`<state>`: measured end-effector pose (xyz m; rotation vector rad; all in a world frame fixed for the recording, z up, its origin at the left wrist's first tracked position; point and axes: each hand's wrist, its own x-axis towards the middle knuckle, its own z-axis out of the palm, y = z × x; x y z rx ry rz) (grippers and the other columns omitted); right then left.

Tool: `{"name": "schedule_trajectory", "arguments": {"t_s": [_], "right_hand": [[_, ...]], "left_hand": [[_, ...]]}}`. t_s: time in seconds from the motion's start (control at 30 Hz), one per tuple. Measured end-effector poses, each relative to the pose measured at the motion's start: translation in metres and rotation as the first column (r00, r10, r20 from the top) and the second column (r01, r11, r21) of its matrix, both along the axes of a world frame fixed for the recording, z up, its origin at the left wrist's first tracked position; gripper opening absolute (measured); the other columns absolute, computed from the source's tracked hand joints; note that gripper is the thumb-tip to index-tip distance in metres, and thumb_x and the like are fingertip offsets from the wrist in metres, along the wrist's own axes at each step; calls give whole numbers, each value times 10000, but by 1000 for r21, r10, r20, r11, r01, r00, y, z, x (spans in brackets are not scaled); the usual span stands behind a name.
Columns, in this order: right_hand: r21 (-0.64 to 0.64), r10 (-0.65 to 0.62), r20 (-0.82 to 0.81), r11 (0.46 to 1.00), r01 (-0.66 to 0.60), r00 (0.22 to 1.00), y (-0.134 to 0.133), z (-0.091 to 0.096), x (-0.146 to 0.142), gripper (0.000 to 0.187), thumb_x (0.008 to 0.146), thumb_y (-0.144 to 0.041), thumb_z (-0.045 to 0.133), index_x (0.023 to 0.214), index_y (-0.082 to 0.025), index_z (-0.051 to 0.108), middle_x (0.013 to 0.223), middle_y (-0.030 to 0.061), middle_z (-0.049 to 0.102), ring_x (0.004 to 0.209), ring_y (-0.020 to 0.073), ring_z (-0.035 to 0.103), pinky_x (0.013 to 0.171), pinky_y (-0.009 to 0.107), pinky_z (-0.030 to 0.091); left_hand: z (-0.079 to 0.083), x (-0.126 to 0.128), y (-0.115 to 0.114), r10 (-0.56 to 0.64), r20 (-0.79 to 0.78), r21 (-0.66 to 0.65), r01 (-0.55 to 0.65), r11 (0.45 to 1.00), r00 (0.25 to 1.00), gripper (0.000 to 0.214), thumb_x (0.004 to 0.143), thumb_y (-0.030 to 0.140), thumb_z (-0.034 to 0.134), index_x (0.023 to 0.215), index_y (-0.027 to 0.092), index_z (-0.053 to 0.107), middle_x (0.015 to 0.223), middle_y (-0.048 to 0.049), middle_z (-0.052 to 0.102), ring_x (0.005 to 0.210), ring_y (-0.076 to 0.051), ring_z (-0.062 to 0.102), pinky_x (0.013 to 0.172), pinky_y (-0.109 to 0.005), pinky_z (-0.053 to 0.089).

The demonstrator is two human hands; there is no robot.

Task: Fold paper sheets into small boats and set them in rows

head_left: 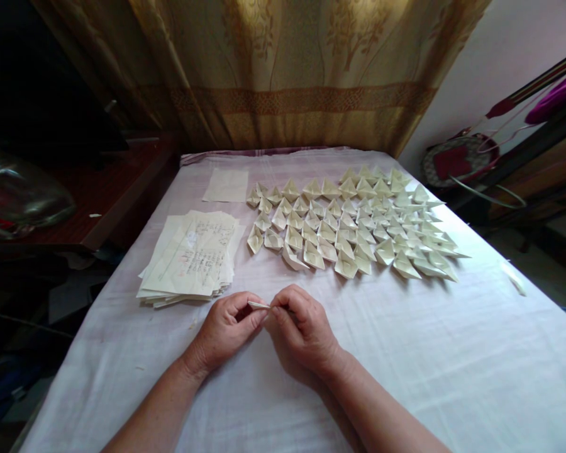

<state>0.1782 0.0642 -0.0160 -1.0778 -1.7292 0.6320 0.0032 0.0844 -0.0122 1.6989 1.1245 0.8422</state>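
Note:
Between my two hands is a small folded piece of paper [258, 306], seen nearly edge-on. My left hand [231, 324] pinches its left part between thumb and fingers. On its other end my right hand [304, 327] is closed, with thumb and curled fingers hiding much of the paper. Just beyond my left hand lies a stack of paper sheets [188, 255], the top one covered in handwriting. Several rows of folded paper boats [327, 231] stand on the far right half of the cloth-covered table [434, 352].
A single blank sheet [226, 185] lies behind the stack. Small paper scraps [192, 324] dot the cloth, and a white strip [514, 279] rests near the right edge. A dark red cabinet [136, 182] borders the left side; a patterned curtain [292, 75] hangs behind.

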Motion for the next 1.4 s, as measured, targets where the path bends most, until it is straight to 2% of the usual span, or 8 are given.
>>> {"name": "schedule_trajectory", "arguments": {"t_s": [0.23, 0.4, 0.57, 0.83, 0.97, 1.13, 1.27, 1.4], "right_hand": [[8, -24, 33, 1000, 24, 999, 2, -7, 3, 46, 897, -194, 567, 913, -190, 610, 767, 19, 657, 667, 133, 594, 619, 233, 449], [49, -31, 63, 998, 28, 998, 1, -5, 5, 134, 912, -163, 551, 800, -196, 617, 704, 11, 652, 644, 128, 598, 617, 226, 443], [134, -52, 109, 990, 37, 993, 1, -1, 4, 157, 918, -144, 534, 788, -193, 607, 703, 20, 639, 658, 142, 582, 638, 244, 445], [70, -54, 64, 996, 49, 997, 2, -8, 7, 76, 901, -162, 586, 852, -194, 635, 713, 6, 659, 614, 123, 592, 576, 217, 449], [140, -76, 57, 988, 67, 996, 3, -8, 8, 119, 911, -142, 585, 832, -200, 651, 736, 19, 680, 671, 136, 627, 634, 231, 488], [169, -97, 92, 982, 80, 991, 3, -9, 9, 106, 912, -161, 596, 880, -213, 682, 795, 37, 707, 722, 150, 659, 672, 250, 528], [150, -97, 90, 985, 83, 991, 2, -9, 10, 90, 904, -198, 598, 933, -202, 683, 821, 52, 718, 742, 162, 666, 685, 267, 541], [50, -117, 61, 992, 114, 991, 0, -8, 11, 157, 897, -250, 576, 997, -191, 682, 835, 59, 734, 695, 162, 666, 667, 274, 545]], "left_hand": [[-5, -3, 1, 30, 78, -68, -25, 997, 996, 171, 842, 288, 615, 846, 150, 716, 663, -12, 669, 551, -121, 603, 530, -197, 478], [-2, -4, 1, 37, 47, 19, -38, 999, 998, 153, 822, 268, 644, 805, 155, 746, 707, -37, 704, 640, -143, 645, 592, -205, 502], [3, -6, 0, -15, 66, -63, 19, 998, 998, 300, 919, 370, 538, 838, 148, 723, 618, -13, 653, 497, -101, 574, 482, -176, 451], [-2, -5, -2, 58, 112, -122, -44, 992, 992, 420, 909, 524, 542, 899, 141, 714, 620, -8, 622, 448, -82, 520, 431, -174, 423], [0, -4, -3, 97, 127, -161, -76, 984, 987, 474, 871, 573, 571, 992, 137, 713, 679, -28, 651, 481, -94, 541, 429, -182, 439], [2, -3, -3, 137, 124, -197, -111, 974, 983, 446, 857, 551, 584, 966, 140, 720, 687, -37, 673, 484, -97, 550, 414, -175, 423], [1, -3, -3, 151, 104, -192, -129, 973, 983, 423, 853, 518, 587, 980, 136, 717, 613, -6, 641, 413, -76, 497, 408, -174, 399], [0, -4, -3, 165, 104, -171, -146, 974, 981, 394, 854, 482, 592, 1001, 136, 711, 632, -15, 662, 431, -85, 521, 429, -180, 413]]}}
